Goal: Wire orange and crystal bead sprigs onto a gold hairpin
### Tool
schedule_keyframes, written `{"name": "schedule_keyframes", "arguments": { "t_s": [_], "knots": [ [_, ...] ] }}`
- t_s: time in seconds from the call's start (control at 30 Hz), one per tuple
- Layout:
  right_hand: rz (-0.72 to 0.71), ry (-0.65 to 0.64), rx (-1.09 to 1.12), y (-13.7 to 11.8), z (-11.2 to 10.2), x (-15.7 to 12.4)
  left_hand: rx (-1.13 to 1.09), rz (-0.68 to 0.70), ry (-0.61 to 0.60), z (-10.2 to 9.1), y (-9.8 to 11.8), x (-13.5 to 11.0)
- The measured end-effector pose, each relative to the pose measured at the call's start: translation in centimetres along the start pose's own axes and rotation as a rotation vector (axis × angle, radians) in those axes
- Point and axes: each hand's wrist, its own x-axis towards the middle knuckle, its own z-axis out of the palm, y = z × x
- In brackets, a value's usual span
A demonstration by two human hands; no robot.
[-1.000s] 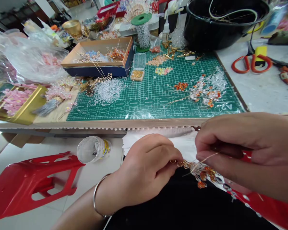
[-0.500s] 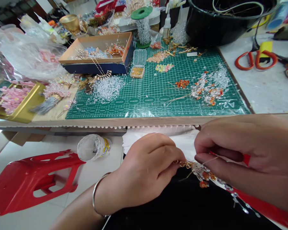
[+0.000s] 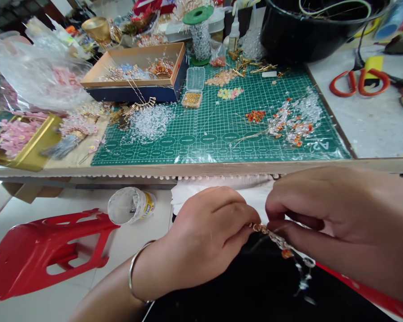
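Gripping beaded wire (image 3: pixel 282 245) with left hand (image 3: pixel 204 237) and right hand (image 3: pixel 336 219), fingertips clenched, at 6 o'clock below worktop (image 3: pixel 221 170). Closed gap between hands (nearly touching); its tail dangling toward 5 o'clock.

Single head-worn view, looking forward and steeply down over the near edge of a green cutting mat (image 3: pixel 221 129). Nearest the lens, just below that edge, the left hand (image 3: pixel 204 237) and right hand (image 3: pixel 339 223), meeting on a beaded wire sprig (image 3: pixel 278 243). Farther off, beyond the mat, a black basin (image 3: pixel 309 31). Right of the mat, orange-handled scissors (image 3: pixel 356 82). Below and left of the mat, a red plastic stool (image 3: pixel 43 255) on the floor.
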Motion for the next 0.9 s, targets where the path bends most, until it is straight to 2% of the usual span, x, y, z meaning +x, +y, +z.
{"name": "schedule_keyframes", "arguments": {
  "t_s": [0.07,0.13,0.27,0.4,0.53,0.67,0.8,0.9],
  "knots": [
    [-0.120,-0.052,-0.036,0.3,0.2,0.4,-0.025,-0.051,-0.050,0.0,0.0,0.2],
    [-0.164,-0.121,-0.036,0.6,0.4,0.9,-0.066,-0.141,-0.119,-0.1,0.0,0.4],
    [-0.144,-0.228,-0.061,1.5,0.7,1.4,-0.184,-0.288,-0.215,0.0,-0.1,0.9],
    [-0.136,-0.249,-0.126,2.2,1.0,1.3,-0.378,-0.415,-0.234,0.3,-0.8,1.0],
    [-0.091,-0.253,-0.165,2.2,1.4,1.5,-0.618,-0.604,-0.247,0.8,-1.5,1.2],
    [-0.060,-0.305,-0.213,2.0,1.8,1.5,-0.636,-0.720,-0.249,1.4,-1.8,1.4],
    [-0.101,-0.250,-0.237,1.9,1.9,1.4,-0.521,-0.720,-0.145,1.8,-1.8,1.5],
    [-0.262,-0.062,-0.327,2.0,1.4,1.0,-0.403,-0.691,-0.060,1.6,-1.7,1.5]
  ]
}}
